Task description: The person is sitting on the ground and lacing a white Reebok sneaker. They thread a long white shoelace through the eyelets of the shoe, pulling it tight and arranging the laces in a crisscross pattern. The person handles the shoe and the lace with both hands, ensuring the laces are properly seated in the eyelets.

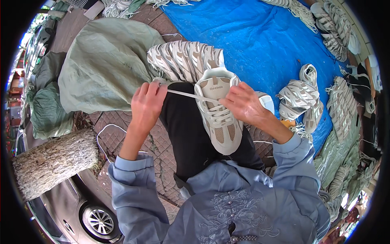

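A white and beige sneaker [219, 122] rests on my lap, its toe toward me and its tongue upright. Several rows of white lace cross its lower part. Out to the left, my left hand [148, 102] is closed on the flat white shoelace [185, 94], which runs taut from the shoe. At the upper eyelets on the shoe's right side, my right hand [244, 103] is closed, its fingers pinched by the collar where the lace meets the shoe. The fingertips there are partly hidden.
Beyond my knees stands a row of sneaker uppers [185, 59] beside a grey-green cloth sack [109, 67]. A blue tarp [252, 44] spreads ahead, with a pile of shoes [300, 97] at right. A tree trunk [57, 162] and a parked car [77, 203] are at left.
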### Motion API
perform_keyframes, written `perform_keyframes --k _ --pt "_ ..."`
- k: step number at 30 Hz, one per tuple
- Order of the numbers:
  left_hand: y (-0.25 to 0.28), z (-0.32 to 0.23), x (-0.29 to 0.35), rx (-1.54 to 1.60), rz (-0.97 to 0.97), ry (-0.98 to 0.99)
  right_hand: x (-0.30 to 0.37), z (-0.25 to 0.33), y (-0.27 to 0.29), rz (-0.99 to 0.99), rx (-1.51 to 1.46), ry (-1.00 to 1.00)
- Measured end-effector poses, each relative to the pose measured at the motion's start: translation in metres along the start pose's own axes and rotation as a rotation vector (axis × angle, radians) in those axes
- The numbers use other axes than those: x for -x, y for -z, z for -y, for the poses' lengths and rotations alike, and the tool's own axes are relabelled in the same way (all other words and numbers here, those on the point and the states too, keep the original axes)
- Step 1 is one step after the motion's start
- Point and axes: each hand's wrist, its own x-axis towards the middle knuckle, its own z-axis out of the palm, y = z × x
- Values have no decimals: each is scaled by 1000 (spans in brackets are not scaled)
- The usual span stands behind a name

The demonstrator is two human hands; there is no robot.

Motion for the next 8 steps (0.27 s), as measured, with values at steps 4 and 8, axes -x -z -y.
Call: perform_keyframes --k 4,8 --pt "-5 -15 22 -164 187 217 14 -17 11 58 149 69" --pt "-11 -30 27 994 141 1177 35 -46 24 388 249 -38"
